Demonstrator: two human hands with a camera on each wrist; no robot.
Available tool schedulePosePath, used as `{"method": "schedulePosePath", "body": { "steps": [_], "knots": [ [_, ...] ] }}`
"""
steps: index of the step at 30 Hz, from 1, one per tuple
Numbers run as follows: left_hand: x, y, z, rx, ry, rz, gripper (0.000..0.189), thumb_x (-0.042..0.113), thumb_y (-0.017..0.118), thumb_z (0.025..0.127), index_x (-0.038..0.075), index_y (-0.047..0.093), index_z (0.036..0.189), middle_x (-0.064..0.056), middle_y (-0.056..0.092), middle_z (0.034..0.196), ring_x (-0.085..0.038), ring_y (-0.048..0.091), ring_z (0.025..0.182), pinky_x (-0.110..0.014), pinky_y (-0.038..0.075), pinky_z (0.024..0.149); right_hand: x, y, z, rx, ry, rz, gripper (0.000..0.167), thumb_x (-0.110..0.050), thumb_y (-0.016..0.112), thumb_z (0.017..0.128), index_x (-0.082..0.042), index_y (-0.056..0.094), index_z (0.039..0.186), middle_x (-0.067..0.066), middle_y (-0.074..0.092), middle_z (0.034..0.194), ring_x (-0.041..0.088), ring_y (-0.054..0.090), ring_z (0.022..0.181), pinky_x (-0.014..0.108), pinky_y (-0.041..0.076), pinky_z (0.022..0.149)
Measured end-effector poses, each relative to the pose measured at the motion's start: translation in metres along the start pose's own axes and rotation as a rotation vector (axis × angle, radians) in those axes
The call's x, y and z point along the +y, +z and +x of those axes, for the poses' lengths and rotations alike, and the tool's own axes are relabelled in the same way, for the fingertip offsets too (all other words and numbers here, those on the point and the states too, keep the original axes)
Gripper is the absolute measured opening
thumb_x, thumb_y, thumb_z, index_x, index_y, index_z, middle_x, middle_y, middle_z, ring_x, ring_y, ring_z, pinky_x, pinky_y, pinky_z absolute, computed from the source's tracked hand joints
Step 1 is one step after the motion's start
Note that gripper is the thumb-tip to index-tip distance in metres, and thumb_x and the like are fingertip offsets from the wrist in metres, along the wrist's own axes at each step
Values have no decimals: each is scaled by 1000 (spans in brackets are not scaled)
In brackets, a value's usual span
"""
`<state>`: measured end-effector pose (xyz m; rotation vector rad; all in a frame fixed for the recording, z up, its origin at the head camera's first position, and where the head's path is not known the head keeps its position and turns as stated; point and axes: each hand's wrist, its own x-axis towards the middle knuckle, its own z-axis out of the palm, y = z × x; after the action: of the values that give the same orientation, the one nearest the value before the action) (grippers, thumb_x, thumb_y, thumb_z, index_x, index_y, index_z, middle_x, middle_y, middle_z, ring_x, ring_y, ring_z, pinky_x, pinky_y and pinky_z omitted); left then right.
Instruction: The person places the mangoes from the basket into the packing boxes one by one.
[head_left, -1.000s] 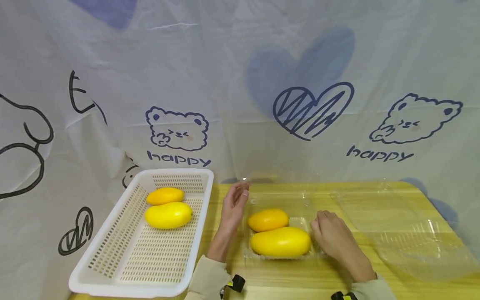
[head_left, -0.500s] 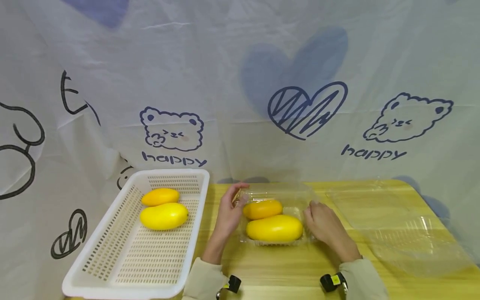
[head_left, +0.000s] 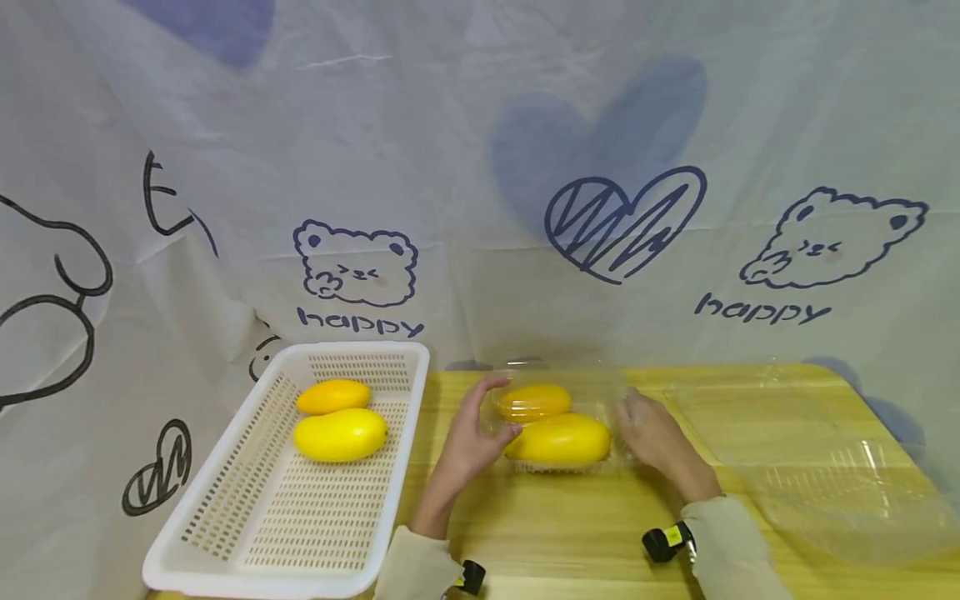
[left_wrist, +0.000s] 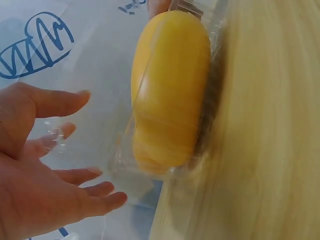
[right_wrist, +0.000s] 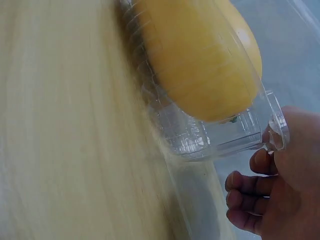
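Two yellow mangoes, a smaller far mango (head_left: 536, 402) and a larger near mango (head_left: 562, 439), lie in a clear plastic box (head_left: 555, 468) on the wooden table. Clear film-like plastic shows over the far mango, seemingly the box's lid. My left hand (head_left: 474, 429) is at the box's left side, thumb and fingers spread wide; in the left wrist view a gap separates it from the mangoes, with a clear plastic edge by the fingers. At the right end, my right hand (head_left: 651, 433) pinches the box's rim (right_wrist: 277, 122), its other fingers curled below.
On the left stands a white perforated basket (head_left: 273, 533) holding a small mango (head_left: 333, 397) and a larger one (head_left: 341, 435). Another clear plastic container (head_left: 832, 492) lies open on the right of the table (head_left: 570, 542). A printed curtain (head_left: 465, 167) hangs behind.
The box with its mangoes has shifted away, towards the curtain. Clear plastic has come down over the far mango. The left hand has turned and spread its fingers; the right hand moved along with the box.
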<state>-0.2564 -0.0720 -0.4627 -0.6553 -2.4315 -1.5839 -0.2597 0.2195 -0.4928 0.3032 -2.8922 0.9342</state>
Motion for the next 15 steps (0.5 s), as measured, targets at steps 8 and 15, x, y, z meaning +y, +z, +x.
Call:
{"method": "schedulePosePath", "body": {
  "steps": [8, 15],
  "knots": [
    [-3, -1, -7, -99, -24, -22, 74, -5, 76, 84, 1, 43, 150, -21, 43, 154, -45, 36, 143, -65, 36, 110, 7, -7, -2, -33, 46, 206, 31, -28, 26, 114, -3, 42, 106, 8, 45, 79, 21, 44, 67, 35, 41, 62],
    [-5, -4, -14, -146, -103, -74, 82, -12, 73, 83, 8, 40, 155, -19, 36, 159, -50, 39, 139, -63, 42, 107, 2, -11, -17, -23, 106, 379, 28, -24, 33, 114, 0, 44, 106, 10, 51, 86, 20, 46, 72, 31, 40, 64]
  ]
}}
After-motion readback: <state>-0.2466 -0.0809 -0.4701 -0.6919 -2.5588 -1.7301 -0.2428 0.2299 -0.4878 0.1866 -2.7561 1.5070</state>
